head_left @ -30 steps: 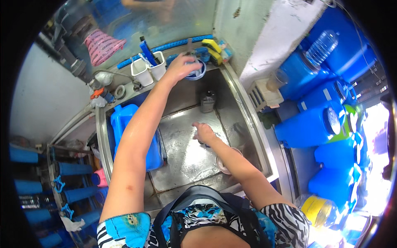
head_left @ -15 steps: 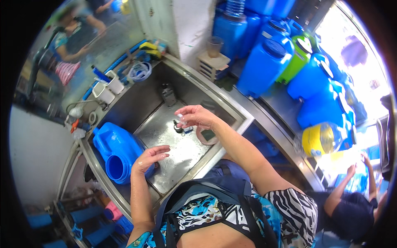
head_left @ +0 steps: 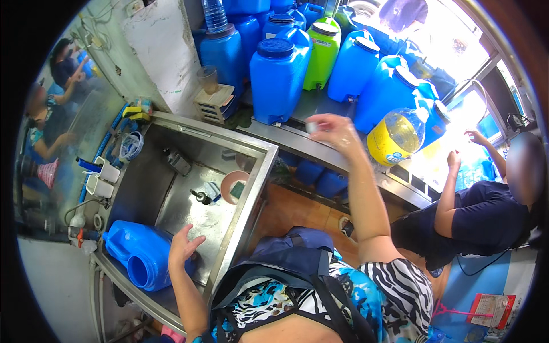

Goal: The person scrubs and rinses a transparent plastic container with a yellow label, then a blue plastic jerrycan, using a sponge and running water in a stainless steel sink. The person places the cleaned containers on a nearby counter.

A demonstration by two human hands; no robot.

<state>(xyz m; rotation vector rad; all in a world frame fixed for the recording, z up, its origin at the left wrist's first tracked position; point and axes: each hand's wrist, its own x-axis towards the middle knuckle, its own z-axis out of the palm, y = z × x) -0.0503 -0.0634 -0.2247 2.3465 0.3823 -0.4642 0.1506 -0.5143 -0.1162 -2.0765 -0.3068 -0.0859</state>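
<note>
My right hand [head_left: 338, 134] is raised beyond the sink's right side, near the metal counter. Its fingers pinch a small white object [head_left: 311, 127], too small for me to tell its kind. My left hand [head_left: 184, 244] hangs over the steel sink [head_left: 255, 177], its fingers apart and holding nothing. Close beside it, a blue plastic jug [head_left: 128, 243] lies tilted in the sink, its wide mouth uncapped and facing me. Farther in, a dark small bottle [head_left: 200, 197] lies near a pink bowl [head_left: 226, 186] with a green scouring pad [head_left: 237, 190] in it.
Several blue water containers [head_left: 277, 80] and a green one [head_left: 321, 54] line the metal counter [head_left: 300, 150]. A clear bottle with a yellow label [head_left: 397, 136] stands at its near edge. At right, a person in dark clothes [head_left: 480, 220] works. A grey bottle [head_left: 178, 162] sits in the sink.
My right hand has swung from over the sink out to the right, toward the counter, keeping the small white object. My view has turned right. The left hand stays beside the jug.
</note>
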